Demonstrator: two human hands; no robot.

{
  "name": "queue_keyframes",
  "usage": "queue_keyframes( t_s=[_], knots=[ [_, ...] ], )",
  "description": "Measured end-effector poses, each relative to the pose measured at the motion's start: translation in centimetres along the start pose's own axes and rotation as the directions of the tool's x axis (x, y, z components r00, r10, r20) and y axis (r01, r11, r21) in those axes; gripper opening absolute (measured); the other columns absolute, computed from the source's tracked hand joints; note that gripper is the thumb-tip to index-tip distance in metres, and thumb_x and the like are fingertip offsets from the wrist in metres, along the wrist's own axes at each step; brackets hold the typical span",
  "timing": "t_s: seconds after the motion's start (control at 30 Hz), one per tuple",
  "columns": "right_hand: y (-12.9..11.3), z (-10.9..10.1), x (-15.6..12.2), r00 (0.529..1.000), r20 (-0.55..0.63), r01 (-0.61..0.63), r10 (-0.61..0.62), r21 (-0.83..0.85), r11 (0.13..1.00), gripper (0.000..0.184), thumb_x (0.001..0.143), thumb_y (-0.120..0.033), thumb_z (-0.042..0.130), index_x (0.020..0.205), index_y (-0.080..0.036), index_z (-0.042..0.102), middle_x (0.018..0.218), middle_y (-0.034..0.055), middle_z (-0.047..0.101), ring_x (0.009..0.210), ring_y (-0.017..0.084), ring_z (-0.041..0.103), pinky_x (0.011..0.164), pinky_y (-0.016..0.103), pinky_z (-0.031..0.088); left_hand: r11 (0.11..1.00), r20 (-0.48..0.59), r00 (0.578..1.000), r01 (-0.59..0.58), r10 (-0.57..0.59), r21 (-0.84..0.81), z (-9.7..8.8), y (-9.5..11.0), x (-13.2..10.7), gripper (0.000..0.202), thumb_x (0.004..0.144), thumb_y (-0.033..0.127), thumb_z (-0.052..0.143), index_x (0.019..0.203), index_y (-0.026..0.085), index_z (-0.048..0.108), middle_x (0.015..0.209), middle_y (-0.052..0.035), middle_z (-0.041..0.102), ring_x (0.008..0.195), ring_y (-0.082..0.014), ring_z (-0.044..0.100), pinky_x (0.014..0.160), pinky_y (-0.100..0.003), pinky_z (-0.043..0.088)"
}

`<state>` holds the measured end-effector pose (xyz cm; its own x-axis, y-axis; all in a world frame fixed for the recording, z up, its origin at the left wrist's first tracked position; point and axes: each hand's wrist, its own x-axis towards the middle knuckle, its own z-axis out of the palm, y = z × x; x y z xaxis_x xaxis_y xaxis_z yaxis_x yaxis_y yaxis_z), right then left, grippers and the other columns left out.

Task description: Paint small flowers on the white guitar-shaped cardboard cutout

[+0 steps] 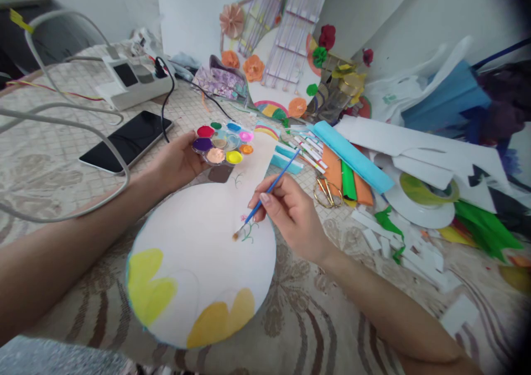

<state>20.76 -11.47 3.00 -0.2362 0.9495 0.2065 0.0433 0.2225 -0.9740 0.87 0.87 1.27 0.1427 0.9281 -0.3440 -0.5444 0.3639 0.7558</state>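
My left hand (pixel 182 159) grips the edge of a flower-shaped paint palette (pixel 224 141) whose wells hold red, purple, peach, yellow, orange, pink, blue and green paint. Between the fingers of my right hand (pixel 290 214) is a blue paintbrush (pixel 271 186), its bristles pointing down at a white guitar-shaped cutout (pixel 194 214). Whether the bristles touch the surface I cannot tell. Beside the brush tip are small green stems with a pink flower. Yellow petals lie painted at the cutout's lower left, orange-yellow ones at its bottom, and a rainbow at the far end of its neck.
A phone (pixel 126 141) and a power strip (pixel 136 82) with looping cables lie at left. To the right are gold scissors (pixel 327 192), a blue paper roll (pixel 352 156), a tape roll (pixel 429 187) and paper scraps. A decorated round piece (pixel 282 68) stands behind.
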Motion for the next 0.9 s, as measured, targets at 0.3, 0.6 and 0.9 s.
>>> queue_keyframes(
  t_s=[0.3,0.6,0.9],
  knots=[
    [-0.6,-0.3,0.3,0.989,-0.138,0.051,-0.051,-0.007,0.999,0.010,0.096,-0.030,0.055,0.094,-0.021,0.052,0.080,-0.0016,0.067,0.061,0.008,0.064,0.060,0.023,0.057,1.000,0.000,1.000,0.001,-0.001,-0.001,-0.1,0.0,0.0,0.028,0.096,0.018,0.040,0.096,0.009,0.066,0.082,-0.0074,0.075,0.076,-0.0162,0.071,0.089,-0.031,0.055],
    [0.2,-0.1,1.1,0.976,-0.210,-0.043,0.059,0.084,0.996,0.026,0.087,-0.040,0.068,0.084,-0.020,0.053,0.071,-0.0033,0.066,0.051,0.007,0.061,0.050,0.020,0.053,1.000,-0.009,1.000,0.010,-0.010,-0.003,-0.1,-0.1,0.1,0.030,0.097,0.019,0.037,0.095,0.010,0.065,0.081,-0.0072,0.075,0.075,-0.0158,0.071,0.087,-0.031,0.056],
    [1.6,0.4,1.7,0.978,-0.119,-0.156,0.169,0.105,0.982,0.028,0.084,-0.042,0.069,0.081,-0.020,0.051,0.061,-0.0063,0.061,0.049,0.008,0.063,0.048,0.019,0.054,0.999,0.014,1.000,0.002,-0.002,0.032,-0.3,0.0,0.2,0.030,0.098,0.021,0.037,0.104,0.007,0.063,0.086,-0.0066,0.074,0.080,-0.0154,0.070,0.098,-0.037,0.050]
  ],
)
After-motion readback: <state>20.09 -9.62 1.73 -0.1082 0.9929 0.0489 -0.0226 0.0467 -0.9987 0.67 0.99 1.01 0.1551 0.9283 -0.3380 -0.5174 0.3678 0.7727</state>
